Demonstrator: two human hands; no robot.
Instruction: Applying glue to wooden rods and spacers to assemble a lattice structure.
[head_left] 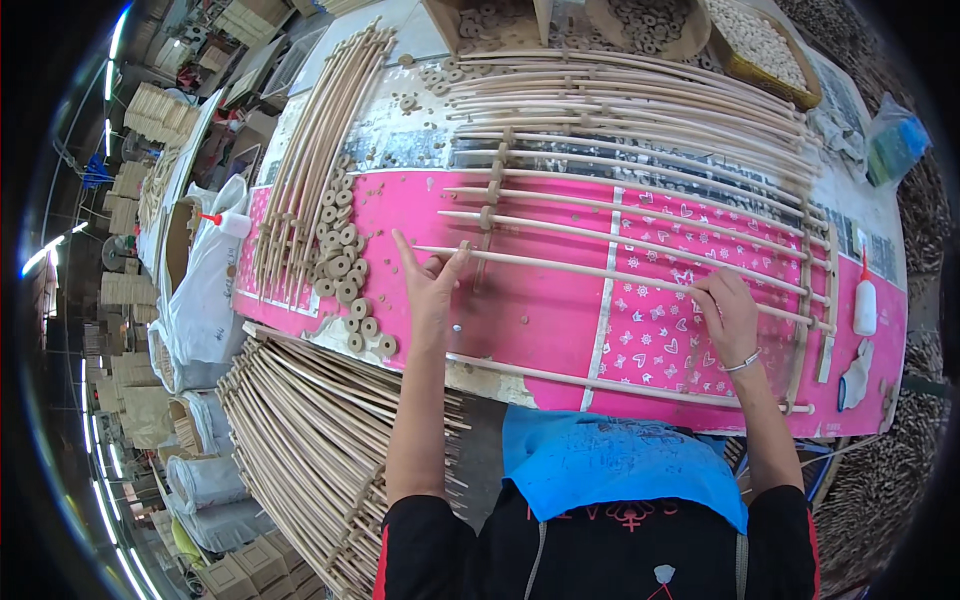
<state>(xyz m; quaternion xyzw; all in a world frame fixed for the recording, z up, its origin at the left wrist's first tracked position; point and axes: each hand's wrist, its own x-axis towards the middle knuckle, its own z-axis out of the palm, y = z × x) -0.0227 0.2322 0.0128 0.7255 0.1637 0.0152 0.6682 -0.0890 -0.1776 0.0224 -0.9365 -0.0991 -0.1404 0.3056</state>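
A pale wooden rod (590, 270) lies crosswise above the pink tabletop, with both my hands on it. My left hand (430, 280) is at its pointed left end, thumb against the rod, index finger stretched out and the other fingers curled. Farther right, my right hand (728, 308) closes its fingertips around the same rod. The rod's right end meets an upright slat (805, 260) along with several parallel rods. On the left, a crosspiece with wooden rings (490, 190) sits across the rods beyond my hand. One separate rod (600, 383) lies along the near table edge.
Loose wooden rings (345, 270) and bundled rods (320, 140) lie left. A large rod stack (330, 430) stands below the table's near left. At right are a white glue bottle (865, 305) and a glove (854, 378). A basket of white pegs (812, 98) stands far right.
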